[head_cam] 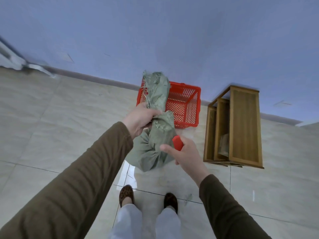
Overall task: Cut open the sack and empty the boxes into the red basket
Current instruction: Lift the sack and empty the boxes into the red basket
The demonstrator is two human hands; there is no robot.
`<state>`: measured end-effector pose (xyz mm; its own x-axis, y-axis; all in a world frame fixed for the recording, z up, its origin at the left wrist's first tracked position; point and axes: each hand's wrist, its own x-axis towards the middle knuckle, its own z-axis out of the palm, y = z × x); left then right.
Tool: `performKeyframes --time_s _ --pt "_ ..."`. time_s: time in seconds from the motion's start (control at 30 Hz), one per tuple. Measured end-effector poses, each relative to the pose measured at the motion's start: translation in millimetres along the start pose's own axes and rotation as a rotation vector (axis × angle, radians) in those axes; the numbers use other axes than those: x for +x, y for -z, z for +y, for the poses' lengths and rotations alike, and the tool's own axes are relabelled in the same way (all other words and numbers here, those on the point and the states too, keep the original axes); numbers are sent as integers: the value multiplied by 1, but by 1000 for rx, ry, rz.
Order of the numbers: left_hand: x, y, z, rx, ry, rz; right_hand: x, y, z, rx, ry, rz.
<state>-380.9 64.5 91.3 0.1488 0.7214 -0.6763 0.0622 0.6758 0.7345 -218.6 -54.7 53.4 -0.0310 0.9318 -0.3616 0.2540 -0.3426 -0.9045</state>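
A: Where is the sack [156,135] right now?

B: Hanging in front of the person, above the floor [51,126], with the red basket [183,104] just past it at twelve o'clock. The left hand [139,119] has its grip clenched around the bunched neck, and the frayed top flops up above the fist. The full bottom sags toward six o'clock.

A: And the other hand?

B: The right hand [185,152] sits at about four o'clock from the neck, its grip closed on a red cutter [177,143] held close against the cloth. I cannot see a blade, so I cannot say whether it is out.

A: How do you think the sack will handle?

B: It looks like soft woven plastic, loose and creased, with threads shedding at the top. It hangs from one hand without strain, so I judge it fairly light, though the lumpy bottom suggests the boxes shift about inside. None of them shows yet.

A: Where would you hold it?

B: At the neck, as now; the gathered cloth gives a firm purchase. Cutting wants the fabric pulled taut, or it will fold away from the edge. The risk is the cutter sliding toward the left fingers.

A: Anything else nearby?

B: A wooden stand [241,126] at three o'clock, well apart.
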Motion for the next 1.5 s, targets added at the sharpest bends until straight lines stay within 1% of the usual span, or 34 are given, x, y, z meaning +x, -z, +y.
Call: performKeyframes --time_s 0.03,0.07,0.1,0.2,0.23,0.27,0.3,0.37,0.4,0.47,0.57,0.6,0.73,0.9,0.97,1.03,1.1,1.2,1.27,1.3,1.37,1.43,1.5 --pt "-4 -1 -3 -12 -2 0 -5 8 -1 49 0 8" --pt "-9 -3 -7 -26 -5 8 -8 19 -2 42 -19 4" --pt "-14 -4 -10 -49 -7 29 -11 31 -4 -38 -64 -26" --pt "-29 -8 -20 -144 -59 132 -10 75 -13 -557 -276 -283" --pt "-35 -9 -22 -151 -84 152 -9 89 -18 -649 -324 -288" --pt "-41 -11 -25 -153 -104 156 -7 99 -25 -651 -336 -227" --pt "-48 -14 -28 -159 -118 150 -5 103 -33 -591 -317 -141" --pt "-61 -23 -35 -177 -132 146 4 98 -48 -403 -189 24" --pt "-66 -29 -39 -191 -142 150 9 89 -56 -319 -124 59" --pt "-77 -42 -47 -205 -180 158 15 64 -72 -161 -56 15" --pt "-92 -55 -56 -190 -222 144 15 32 -77 -62 -109 -127" --pt "-97 -58 -59 -173 -228 133 13 26 -73 -59 -125 -122" --pt "-113 -67 -68 -156 -222 84 1 18 -58 -72 -120 15" --pt "-115 -62 -84 -223 -210 73 -11 14 -48 -34 -100 -2" --pt "-113 -61 -89 -251 -191 58 -12 14 -47 14 -134 -15" --pt "-113 -60 -90 -267 -173 75 -12 16 -46 120 -192 -36" --pt "-113 -56 -93 -301 -133 101 -12 20 -45 281 -253 -93" --pt "-110 -51 -94 -450 -49 162 -10 27 -41 514 -356 -182" --pt "-108 -51 -92 -535 -19 209 -8 31 -36 622 -412 -183" --pt "-107 -52 -91 -541 -22 233 -8 32 -34 634 -423 -178" --pt "-104 -56 -92 -470 -64 272 -8 33 -31 528 -385 -176" --pt "-102 -61 -94 -405 -123 296 -10 29 -32 351 -310 -192" --pt "-101 -66 -94 -416 -146 291 -12 21 -35 126 -247 -145"
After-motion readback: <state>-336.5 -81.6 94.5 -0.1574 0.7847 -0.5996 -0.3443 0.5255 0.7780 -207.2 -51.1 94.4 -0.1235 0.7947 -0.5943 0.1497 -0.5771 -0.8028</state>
